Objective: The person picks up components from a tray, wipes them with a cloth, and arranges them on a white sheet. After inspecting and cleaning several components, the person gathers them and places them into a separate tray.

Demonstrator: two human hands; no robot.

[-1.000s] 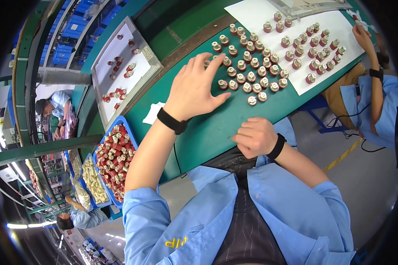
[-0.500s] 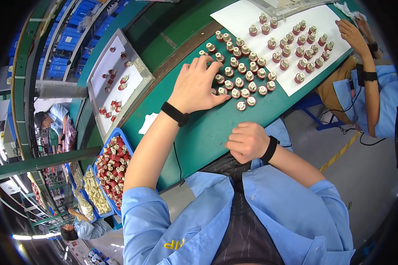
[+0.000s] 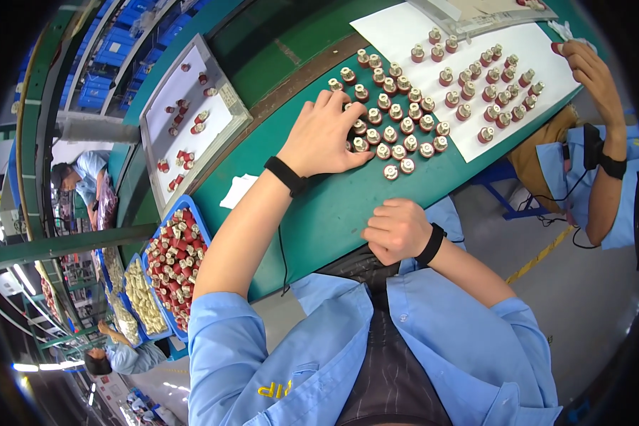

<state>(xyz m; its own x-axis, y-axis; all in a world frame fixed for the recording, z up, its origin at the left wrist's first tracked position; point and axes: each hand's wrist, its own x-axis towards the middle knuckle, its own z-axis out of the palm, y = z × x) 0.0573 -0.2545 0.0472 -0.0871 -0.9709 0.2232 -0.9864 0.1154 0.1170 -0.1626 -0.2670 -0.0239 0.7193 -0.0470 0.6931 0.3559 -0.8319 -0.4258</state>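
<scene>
Open lane on the green tabletop [image 3: 326,216], running between the left hand [image 3: 324,138] and the right hand [image 3: 397,231]! Past the left hand, upright red-and-silver parts [image 3: 407,126] crowd together, leaving just slim gaps; far left, a heaped blue bin [image 3: 201,219] blocks the way.

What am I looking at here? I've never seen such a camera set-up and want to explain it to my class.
There's no machine here: a camera on a person's head looks down, and its wide lens bends straight edges. On the green table stand red-and-silver parts, with more on a white sheet. The person's bare left hand is spread at the group's edge; whether it grips any part is unclear. Their bare right hand is curled near the table's edge, nothing visibly held. A co-worker's hand shows at far right.
</scene>
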